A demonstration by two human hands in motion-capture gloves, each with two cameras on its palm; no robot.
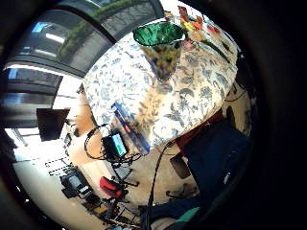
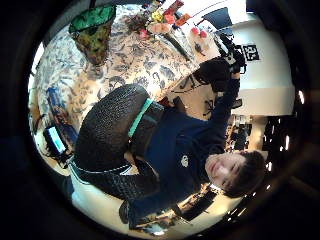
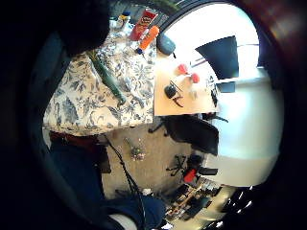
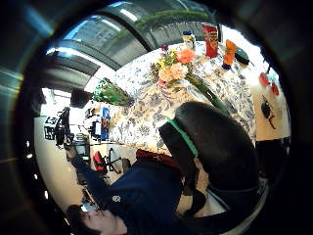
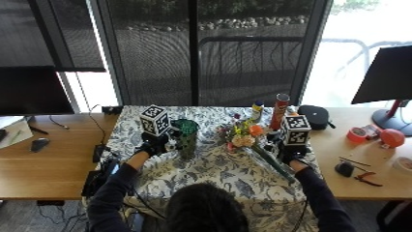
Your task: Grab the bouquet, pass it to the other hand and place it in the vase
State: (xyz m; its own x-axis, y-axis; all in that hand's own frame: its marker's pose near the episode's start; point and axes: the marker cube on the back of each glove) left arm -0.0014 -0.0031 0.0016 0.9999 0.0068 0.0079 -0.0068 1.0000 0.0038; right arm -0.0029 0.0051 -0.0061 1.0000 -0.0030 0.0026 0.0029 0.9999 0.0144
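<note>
The bouquet (image 5: pixel 242 136) of orange, yellow and pink flowers lies on the flowered tablecloth (image 5: pixel 212 174), its green stems (image 5: pixel 275 166) running toward the person's right. Left of it a green vase (image 5: pixel 186 138) stands upright. My left hand (image 5: pixel 152 145) hovers just left of the vase and holds nothing; its glove shows in the thumb side view (image 2: pixel 117 132). My right hand (image 5: pixel 287 152) is just right of the stems, fingers relaxed, not gripping them. The stems (image 3: pixel 108 76) lie free on the cloth, and the flowers (image 4: pixel 173 66) and vase (image 4: pixel 112 93) show beyond my right glove (image 4: pixel 215 142).
Behind the bouquet stand a red crisp tube (image 5: pixel 281 111), a small bottle (image 5: pixel 257 110) and a black case (image 5: pixel 314 116). On the bare wood to the right lie a tape roll (image 5: pixel 356 135), a red ball (image 5: pixel 391 137) and pliers (image 5: pixel 367 177). A device (image 5: pixel 106 170) sits at the cloth's left edge.
</note>
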